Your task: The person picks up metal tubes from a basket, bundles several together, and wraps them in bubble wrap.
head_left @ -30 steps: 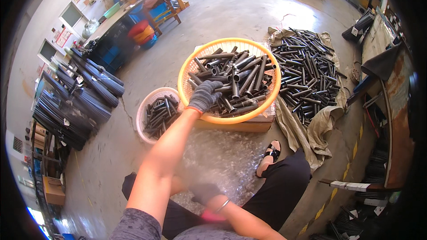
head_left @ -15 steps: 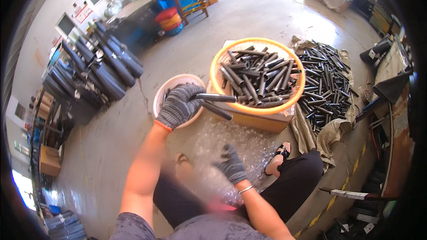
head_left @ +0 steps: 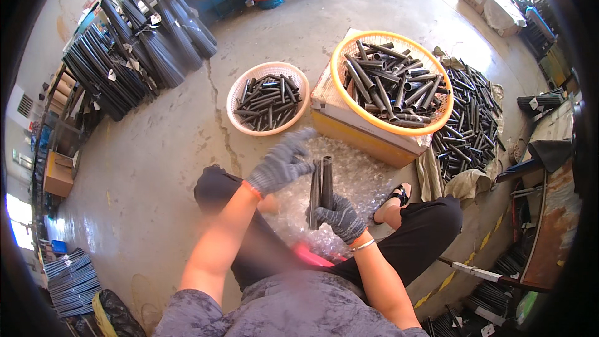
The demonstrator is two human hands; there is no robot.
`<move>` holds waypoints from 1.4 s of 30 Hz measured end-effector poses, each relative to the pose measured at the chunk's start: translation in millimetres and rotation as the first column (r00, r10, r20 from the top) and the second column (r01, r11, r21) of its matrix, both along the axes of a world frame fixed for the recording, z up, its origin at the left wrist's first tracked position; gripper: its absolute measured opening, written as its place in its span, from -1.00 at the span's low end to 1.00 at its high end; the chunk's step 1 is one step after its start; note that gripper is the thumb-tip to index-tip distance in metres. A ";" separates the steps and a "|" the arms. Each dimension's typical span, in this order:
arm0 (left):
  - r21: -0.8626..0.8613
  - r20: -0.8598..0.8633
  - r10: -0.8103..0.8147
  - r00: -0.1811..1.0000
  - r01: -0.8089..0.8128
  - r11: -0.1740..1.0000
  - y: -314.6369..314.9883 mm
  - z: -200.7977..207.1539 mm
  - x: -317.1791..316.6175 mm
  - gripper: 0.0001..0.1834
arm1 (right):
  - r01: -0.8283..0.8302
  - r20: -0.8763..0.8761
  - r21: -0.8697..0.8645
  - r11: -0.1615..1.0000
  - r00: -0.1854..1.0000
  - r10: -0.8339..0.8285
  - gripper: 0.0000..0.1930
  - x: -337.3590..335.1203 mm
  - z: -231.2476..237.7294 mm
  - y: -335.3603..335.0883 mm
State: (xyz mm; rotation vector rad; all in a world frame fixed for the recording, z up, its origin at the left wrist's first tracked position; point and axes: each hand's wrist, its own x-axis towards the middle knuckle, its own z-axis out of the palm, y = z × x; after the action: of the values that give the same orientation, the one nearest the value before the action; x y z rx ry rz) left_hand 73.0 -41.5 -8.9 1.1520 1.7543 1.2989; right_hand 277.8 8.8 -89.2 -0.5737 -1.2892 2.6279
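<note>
My right hand [head_left: 341, 217], in a grey knitted glove, is closed round a few short black tubes [head_left: 326, 181] held upright in front of me. Just left of their upper ends is my left hand [head_left: 281, 165], gloved likewise, its fingers spread and blurred by motion, with nothing visible in them. Beyond it, a small pale pink basket [head_left: 232, 103] on the floor holds several thin black tubes [head_left: 269, 101]. To the right, a larger orange-rimmed basket [head_left: 450, 111] is heaped with wider black tubes [head_left: 390, 84] and rests on a cardboard box [head_left: 365, 137].
Clear plastic wrap [head_left: 299, 203] lies on the floor between my legs. Many loose tubes [head_left: 465, 115] cover a cloth [head_left: 430, 178] at the right. Bundles of long dark tubes [head_left: 134, 56] stand at the far left. A rusty panel [head_left: 555, 224] is at the right edge.
My left hand has come down from over the small basket, where it held black tubes, toward my right hand. My right hand was empty and now grips tubes. The view has shifted.
</note>
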 end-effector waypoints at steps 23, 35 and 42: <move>-0.269 0.594 -0.162 0.788 0.384 0.883 -45.0 -16.3 57.3 -0.71 | 0.106 -0.046 0.217 0.970 0.994 -0.098 -0.23 6.5 35.7 27.6; -0.134 0.855 -0.088 0.512 0.380 0.915 -46.9 8.1 63.2 -0.71 | 0.161 -0.110 0.236 0.958 0.984 -0.139 -0.74 -18.9 67.5 25.5; -0.184 0.863 -0.086 0.498 0.468 0.864 -50.8 1.2 70.1 -0.66 | 0.216 -0.336 -0.348 0.912 0.880 -0.336 -0.87 -21.1 73.8 47.2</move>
State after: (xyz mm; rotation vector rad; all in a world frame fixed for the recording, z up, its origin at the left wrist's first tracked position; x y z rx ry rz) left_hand 143.1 -92.3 -7.7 0.3902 0.9469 0.9485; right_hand 256.7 56.0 -15.3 -0.2264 -0.6389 2.5285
